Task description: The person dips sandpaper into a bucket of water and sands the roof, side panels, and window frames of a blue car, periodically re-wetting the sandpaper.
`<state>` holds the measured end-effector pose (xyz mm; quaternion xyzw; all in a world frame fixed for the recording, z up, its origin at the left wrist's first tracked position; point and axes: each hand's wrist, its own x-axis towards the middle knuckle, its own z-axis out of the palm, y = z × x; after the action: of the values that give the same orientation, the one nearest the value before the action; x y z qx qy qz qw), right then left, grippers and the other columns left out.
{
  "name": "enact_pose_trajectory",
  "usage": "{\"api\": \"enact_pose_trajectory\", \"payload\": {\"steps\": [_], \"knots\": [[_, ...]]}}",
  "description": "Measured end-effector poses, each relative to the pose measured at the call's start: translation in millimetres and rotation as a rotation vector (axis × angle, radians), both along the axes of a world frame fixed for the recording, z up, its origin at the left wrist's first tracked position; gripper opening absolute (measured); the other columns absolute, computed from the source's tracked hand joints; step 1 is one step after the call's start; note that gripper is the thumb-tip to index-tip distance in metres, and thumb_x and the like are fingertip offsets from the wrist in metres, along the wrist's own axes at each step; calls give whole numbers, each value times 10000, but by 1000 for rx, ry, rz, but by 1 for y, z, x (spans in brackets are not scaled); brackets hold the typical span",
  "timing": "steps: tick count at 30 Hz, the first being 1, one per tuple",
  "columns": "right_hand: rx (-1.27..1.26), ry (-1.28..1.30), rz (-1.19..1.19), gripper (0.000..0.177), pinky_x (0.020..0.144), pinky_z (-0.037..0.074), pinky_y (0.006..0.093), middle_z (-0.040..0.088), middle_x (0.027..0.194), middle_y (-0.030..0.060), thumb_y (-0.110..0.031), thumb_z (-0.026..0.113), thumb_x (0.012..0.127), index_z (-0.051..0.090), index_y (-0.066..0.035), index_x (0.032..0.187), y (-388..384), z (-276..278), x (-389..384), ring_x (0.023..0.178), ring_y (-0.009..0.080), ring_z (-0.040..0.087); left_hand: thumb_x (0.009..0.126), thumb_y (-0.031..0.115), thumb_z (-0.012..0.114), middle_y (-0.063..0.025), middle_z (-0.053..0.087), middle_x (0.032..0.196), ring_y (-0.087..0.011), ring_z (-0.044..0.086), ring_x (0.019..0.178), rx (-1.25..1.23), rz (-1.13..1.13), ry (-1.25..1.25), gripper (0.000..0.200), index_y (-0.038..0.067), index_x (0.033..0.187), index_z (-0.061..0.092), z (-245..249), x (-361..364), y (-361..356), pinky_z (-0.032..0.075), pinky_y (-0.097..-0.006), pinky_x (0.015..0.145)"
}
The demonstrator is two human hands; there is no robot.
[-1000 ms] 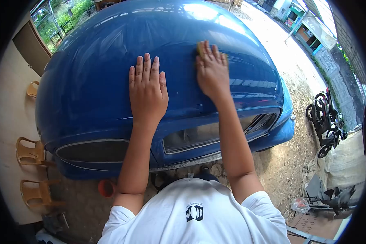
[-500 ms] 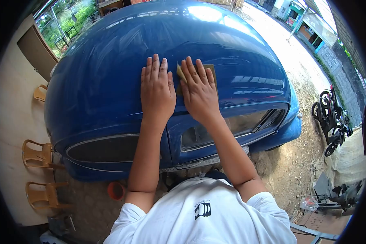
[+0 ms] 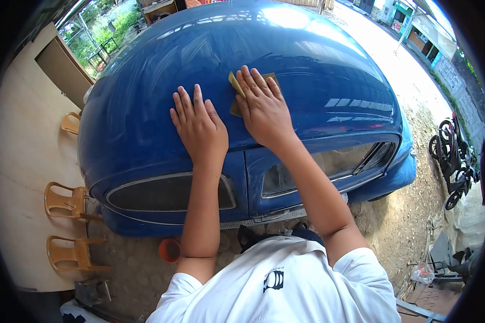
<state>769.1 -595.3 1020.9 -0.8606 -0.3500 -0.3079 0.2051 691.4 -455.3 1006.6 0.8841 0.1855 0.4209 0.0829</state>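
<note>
A blue car's roof (image 3: 140,107) curves across the middle of the head view, glossy in places and streaked with dull marks. My right hand (image 3: 267,110) presses flat on it with a folded sheet of brownish sandpaper (image 3: 235,109) under the fingers. One flap of the sheet sticks up beside the index finger. To the left, my left hand (image 3: 201,131) rests on the roof with its fingers apart and holds nothing. Below the hands are the rear side window (image 3: 161,194) and the door window (image 3: 328,164).
Tan plastic chairs (image 3: 64,200) stand along the pale wall (image 3: 21,177) on the left. An orange bucket (image 3: 169,251) sits on the ground near my left elbow. Motorcycles (image 3: 451,156) are parked on the right, with a clear plastic bag (image 3: 422,273) lower down.
My left hand has slid leftward and a little toward me, away from my right hand. My right hand and the sandpaper have shifted slightly left and farther up the roof. The camera has turned slightly.
</note>
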Motion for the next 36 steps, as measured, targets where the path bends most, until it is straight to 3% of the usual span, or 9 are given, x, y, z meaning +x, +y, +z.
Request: {"api": "enact_pose_trajectory", "payload": {"steps": [6, 12, 16, 18, 21, 23, 25, 28, 36], "knots": [[180, 179, -606, 597, 1336, 160, 473, 334, 1743, 148, -367, 298, 1157, 372, -64, 1666, -124, 10, 104, 1645, 295, 224, 1169, 334, 349, -311, 340, 1687, -446, 242, 1615, 35, 59, 14, 539, 30, 1600, 461, -2, -2, -5, 177, -556, 1322], [186, 69, -214, 592, 1326, 200, 451, 356, 1723, 187, -377, 308, 1171, 392, -39, 1650, -29, 13, 40, 1633, 316, 255, 1166, 341, 358, -322, 351, 1676, -456, 252, 1609, 27, 28, -11, 540, 24, 1583, 485, 0, -2, 0, 182, -569, 1318], [720, 643, 54, 636, 1153, 439, 384, 576, 1506, 274, -452, 376, 1170, 491, 41, 1555, -60, 40, 37, 1378, 376, 582, 1164, 345, 364, -324, 361, 1670, -457, 264, 1605, 21, 10, -19, 539, 22, 1574, 499, 0, -3, 1, 186, -570, 1316], [1189, 743, 25, 653, 1059, 494, 395, 646, 1362, 223, -486, 397, 1164, 529, 50, 1514, -79, 59, 24, 1185, 306, 668, 1164, 351, 365, -320, 364, 1671, -455, 265, 1605, 30, 22, -13, 543, 23, 1576, 496, 0, -3, 1, 187, -568, 1317], [1315, 639, -4, 666, 1046, 502, 398, 657, 1285, 199, -508, 415, 1156, 534, 39, 1517, -112, 67, 26, 1151, 236, 660, 1164, 365, 363, -313, 367, 1672, -447, 264, 1607, 46, 47, 0, 554, 25, 1583, 487, -1, -1, -1, 186, -563, 1319], [965, 568, -64, 666, 1115, 462, 405, 642, 1370, 218, -507, 432, 1149, 513, 22, 1546, -115, 67, 22, 1266, 278, 625, 1165, 388, 350, -302, 358, 1681, -432, 254, 1614, 59, 71, 22, 572, 35, 1601, 463, -1, -1, -3, 183, -553, 1323], [498, 178, -52, 763, 1279, 292, 435, 506, 1603, 247, -575, 403, 1132, 415, 9, 1622, -105, 51, 33, 1542, 361, 420, 1165, 394, 346, -294, 348, 1690, -428, 248, 1617, 58, 74, 28, 576, 43, 1610, 453, -1, 0, -2, 182, -551, 1324], [-51, 234, -231, 948, 1347, 57, 444, 210, 1773, 208, -745, 189, 1078, 258, -30, 1697, -77, 20, 37, 1667, 315, 115, 1165, 412, 344, -278, 337, 1701, -421, 243, 1620, 56, 72, 40, 585, 61, 1623, 441, -2, -1, -2, 182, -547, 1325], [78, 314, -465, 825, 1345, 80, 451, 193, 1769, 236, -608, 187, 1139, 260, 4, 1687, -131, 21, 88, 1667, 324, 109, 1163, 445, 345, -277, 337, 1701, -418, 243, 1621, 53, 79, 46, 606, 64, 1625, 440, -4, -2, -3, 184, -545, 1326]]}}
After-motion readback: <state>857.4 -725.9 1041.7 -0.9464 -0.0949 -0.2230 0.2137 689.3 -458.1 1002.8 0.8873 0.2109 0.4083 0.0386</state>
